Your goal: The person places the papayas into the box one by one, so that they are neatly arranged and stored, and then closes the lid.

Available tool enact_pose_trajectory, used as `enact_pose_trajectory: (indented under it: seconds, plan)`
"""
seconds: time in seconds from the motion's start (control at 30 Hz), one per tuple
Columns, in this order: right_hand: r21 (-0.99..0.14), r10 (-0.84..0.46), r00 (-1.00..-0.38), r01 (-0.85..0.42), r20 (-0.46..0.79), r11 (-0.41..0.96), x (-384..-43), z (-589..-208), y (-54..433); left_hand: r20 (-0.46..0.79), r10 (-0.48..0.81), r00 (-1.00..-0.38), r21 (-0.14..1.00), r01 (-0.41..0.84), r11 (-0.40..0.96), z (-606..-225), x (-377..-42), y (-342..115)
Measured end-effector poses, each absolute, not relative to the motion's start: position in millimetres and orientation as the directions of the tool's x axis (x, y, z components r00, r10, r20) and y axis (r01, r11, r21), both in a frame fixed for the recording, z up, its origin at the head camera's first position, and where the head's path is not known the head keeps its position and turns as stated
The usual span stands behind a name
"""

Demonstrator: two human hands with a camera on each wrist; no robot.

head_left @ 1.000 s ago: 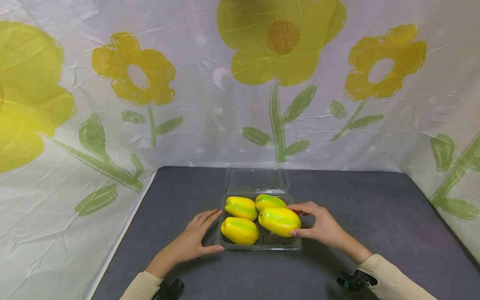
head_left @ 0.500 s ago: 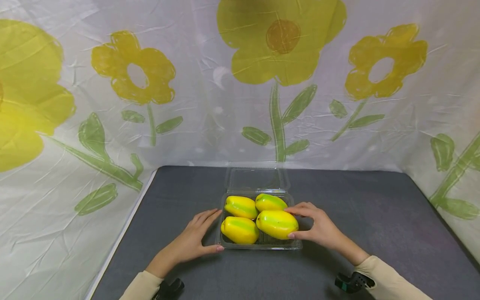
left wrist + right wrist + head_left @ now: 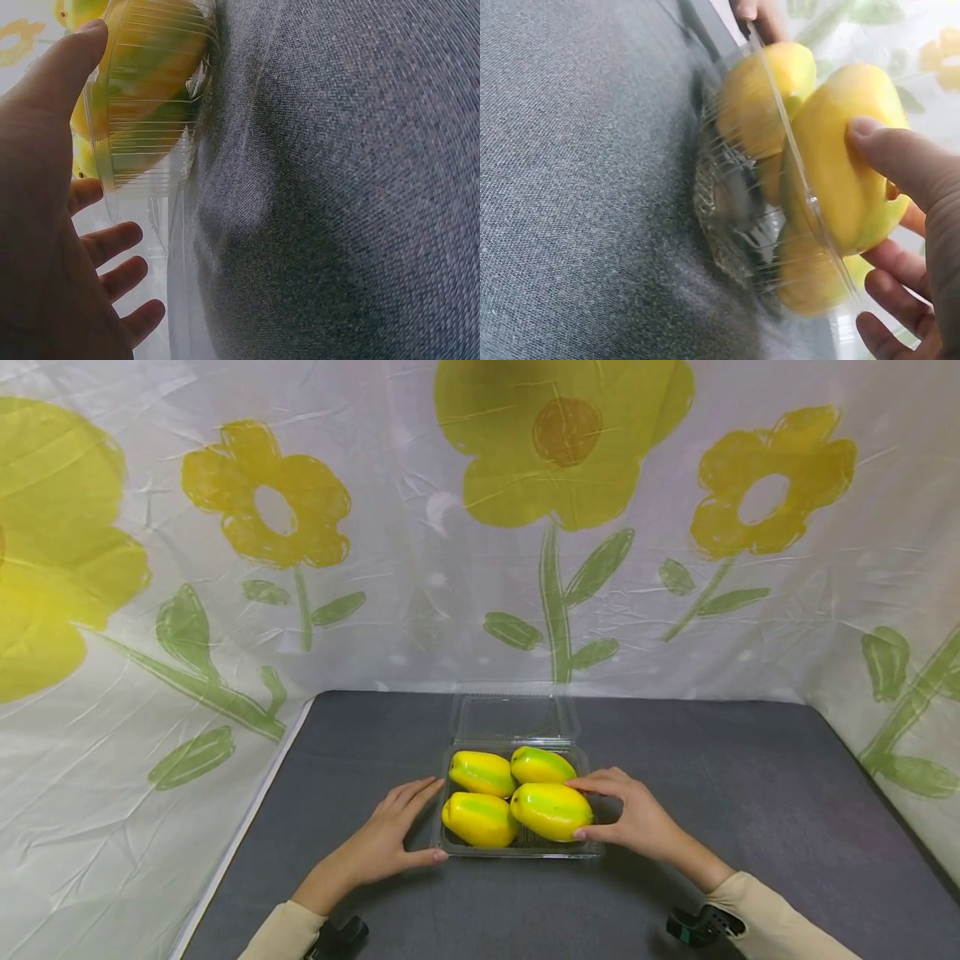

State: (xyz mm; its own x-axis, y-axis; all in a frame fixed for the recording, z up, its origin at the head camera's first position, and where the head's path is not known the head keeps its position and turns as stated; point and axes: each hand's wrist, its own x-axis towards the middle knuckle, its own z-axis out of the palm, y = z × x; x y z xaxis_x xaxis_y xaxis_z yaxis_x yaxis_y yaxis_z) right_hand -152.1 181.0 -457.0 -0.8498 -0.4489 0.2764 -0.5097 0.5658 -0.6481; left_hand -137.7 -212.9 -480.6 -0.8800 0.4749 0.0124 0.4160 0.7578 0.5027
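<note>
A clear plastic clamshell box (image 3: pixel 592 850) stands on the table, its lid (image 3: pixel 517 718) laid back behind it. Two yellow-green mangoes, a rear one (image 3: pixel 482 774) and a front one (image 3: pixel 480 820), fill its left half. Another mango (image 3: pixel 542 765) lies at the rear right. My right hand (image 3: pixel 637 814) pinches a further mango (image 3: pixel 551 812) between thumb and fingers over the front right part; in the right wrist view this mango (image 3: pixel 847 157) stands partly above the rim. At the box's left side is my left hand (image 3: pixel 386 835), fingers extended along the edge and thumb by the front corner.
A dark grey cloth covers the table (image 3: pixel 712 760). Behind and at both sides hangs a pale curtain (image 3: pixel 405 568) printed with yellow flowers. Dark straps with devices sit on both wrists, such as the right wrist device (image 3: pixel 701 927).
My right hand has moved slightly left and toward the front, lowering the mango it holds into the box's front right part. The left hand stays by the box.
</note>
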Motion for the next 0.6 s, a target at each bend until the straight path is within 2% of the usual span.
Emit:
enact_pose_trajectory:
  seconds: [0.6]
  plan:
    - [-0.538, -0.486, -0.811, -0.582, 0.327, 0.609, -151.9, -460.8, 173.6, 0.028, 0.482, -0.875, 0.492, 0.432, 0.756, -483.7, -137.7, -213.5]
